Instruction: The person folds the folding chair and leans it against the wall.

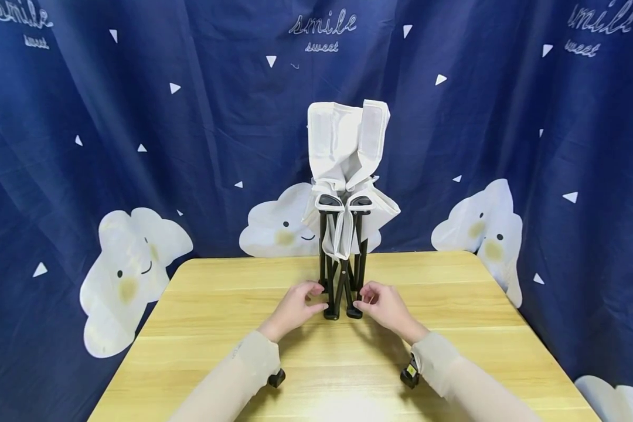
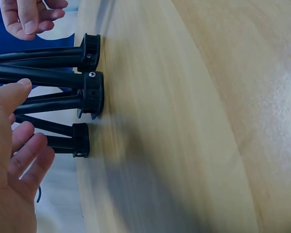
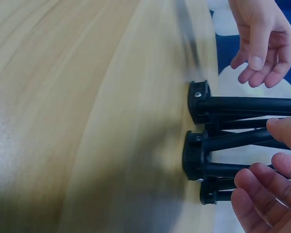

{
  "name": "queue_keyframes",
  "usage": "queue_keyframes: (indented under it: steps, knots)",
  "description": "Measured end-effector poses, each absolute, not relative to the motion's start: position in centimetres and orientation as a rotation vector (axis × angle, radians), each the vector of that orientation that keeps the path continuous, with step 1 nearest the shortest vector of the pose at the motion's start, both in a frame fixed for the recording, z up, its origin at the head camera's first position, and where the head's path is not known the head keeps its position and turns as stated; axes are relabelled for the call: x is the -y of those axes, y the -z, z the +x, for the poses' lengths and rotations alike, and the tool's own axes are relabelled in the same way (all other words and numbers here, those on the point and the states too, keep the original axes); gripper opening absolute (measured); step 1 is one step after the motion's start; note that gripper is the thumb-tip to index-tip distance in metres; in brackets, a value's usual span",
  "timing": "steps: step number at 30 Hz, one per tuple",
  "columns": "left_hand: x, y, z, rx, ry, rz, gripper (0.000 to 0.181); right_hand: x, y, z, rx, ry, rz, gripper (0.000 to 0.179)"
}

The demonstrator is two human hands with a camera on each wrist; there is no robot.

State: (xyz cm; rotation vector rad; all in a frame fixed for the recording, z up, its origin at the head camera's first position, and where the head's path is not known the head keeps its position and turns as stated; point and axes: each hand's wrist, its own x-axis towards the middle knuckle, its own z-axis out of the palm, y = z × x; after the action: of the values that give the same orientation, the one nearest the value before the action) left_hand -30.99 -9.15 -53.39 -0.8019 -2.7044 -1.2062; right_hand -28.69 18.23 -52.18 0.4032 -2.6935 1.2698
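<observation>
A folded piece of folding furniture, probably a camp chair [image 1: 343,234], stands upright near the table's far edge, with bunched white fabric above narrow black crossed legs. My left hand [image 1: 299,303] is beside the lower left legs, its thumb and fingers spread around them with a gap between. On the other side my right hand [image 1: 382,305] is at the lower right legs, fingers loosely bent. Black plastic feet [image 2: 92,92] with screws join the leg tubes in the left wrist view. Whether the fingertips touch the tubes [image 3: 247,104] I cannot tell.
The wooden table [image 1: 216,328] has light planks and rounded far corners. Behind it hangs a dark blue curtain [image 1: 232,117] with white clouds and triangles. A black wrist device [image 1: 410,372] sits under the right sleeve, another [image 1: 276,378] under the left.
</observation>
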Motion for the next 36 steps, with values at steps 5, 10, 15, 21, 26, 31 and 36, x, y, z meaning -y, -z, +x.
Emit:
queue_keyframes:
  steps: [5, 10, 15, 21, 26, 31, 36]
  knots:
    - [8.8, 53.9, -31.2, 2.762, 1.261, -0.752, 0.053, -18.3, 53.1, -29.0, 2.716, -1.216, 0.387, 0.028]
    - [8.2, 54.5, -31.2, 2.784, 1.333, -0.728, 0.065, -18.2, 53.7, -29.3, 2.726, -1.182, 0.3, 0.038]
    - [7.7, 55.0, -31.2, 2.783, 1.374, -0.724, 0.069, -17.9, 54.3, -29.6, 2.732, -1.238, 0.219, 0.052]
    - [7.2, 55.8, -31.3, 2.77, 1.395, -0.72, 0.065, -17.1, 55.0, -29.7, 2.711, -1.275, 0.193, 0.058]
    - [6.6, 56.5, -31.6, 2.762, 1.373, -0.711, 0.06, -16.6, 55.5, -29.9, 2.701, -1.27, 0.201, 0.057]
    - [5.9, 56.5, -31.5, 2.751, 1.303, -0.661, 0.059, -16.3, 56.0, -30.1, 2.704, -1.205, 0.208, 0.052]
    - [5.4, 56.3, -31.6, 2.743, 1.286, -0.633, 0.056, -16.0, 56.4, -30.3, 2.709, -1.141, 0.221, 0.04]
